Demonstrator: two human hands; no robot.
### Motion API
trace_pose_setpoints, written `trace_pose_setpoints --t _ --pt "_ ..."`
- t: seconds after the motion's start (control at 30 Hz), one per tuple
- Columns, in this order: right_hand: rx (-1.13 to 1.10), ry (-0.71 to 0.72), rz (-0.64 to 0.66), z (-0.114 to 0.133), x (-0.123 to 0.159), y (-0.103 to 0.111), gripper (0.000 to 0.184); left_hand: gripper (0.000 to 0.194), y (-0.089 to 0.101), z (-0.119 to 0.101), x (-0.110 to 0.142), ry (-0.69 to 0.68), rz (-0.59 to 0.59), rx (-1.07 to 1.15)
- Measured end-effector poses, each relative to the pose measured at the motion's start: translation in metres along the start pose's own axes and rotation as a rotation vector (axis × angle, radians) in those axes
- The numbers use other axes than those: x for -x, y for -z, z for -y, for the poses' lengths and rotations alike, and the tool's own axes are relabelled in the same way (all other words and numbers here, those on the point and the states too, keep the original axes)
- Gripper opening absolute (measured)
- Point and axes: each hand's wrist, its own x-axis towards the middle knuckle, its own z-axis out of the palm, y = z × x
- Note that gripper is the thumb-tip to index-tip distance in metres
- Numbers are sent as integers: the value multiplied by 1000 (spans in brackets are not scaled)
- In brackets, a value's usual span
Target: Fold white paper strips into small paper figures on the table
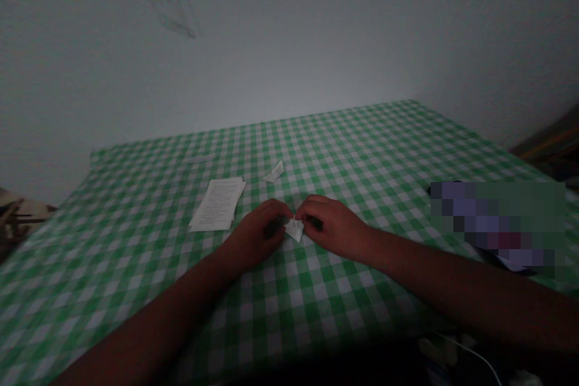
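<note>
My left hand [259,232] and my right hand [332,224] meet over the middle of the green-and-white checked tablecloth [316,151]. Both pinch one small folded piece of white paper [294,230] between thumb and fingertips, just above the cloth. The fingers of each hand are curled closed around the paper's edges, hiding part of it.
A stack of printed white sheets [218,204] lies left of my hands. A small torn paper scrap [274,172] lies farther back. A blurred-out dark object [497,223] sits at the right. A white wall [289,42] rises behind the table. A white cable [470,356] lies near my body.
</note>
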Motion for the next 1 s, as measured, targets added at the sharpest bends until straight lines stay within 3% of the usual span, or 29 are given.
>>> trace_pose_setpoints --t 0.17,0.4,0.67,1.0 --pt "-17 63 24 -4 0 1 26 32 0 6 1 -75 8 -74" --pt "-32 120 155 -8 -3 9 26 41 2 13 4 -179 78 -119" --pt "-1 128 277 -10 -5 15 19 41 4 16 5 -185 146 -99" --pt "-25 147 275 -12 -3 12 12 39 6 15 5 -167 156 -89"
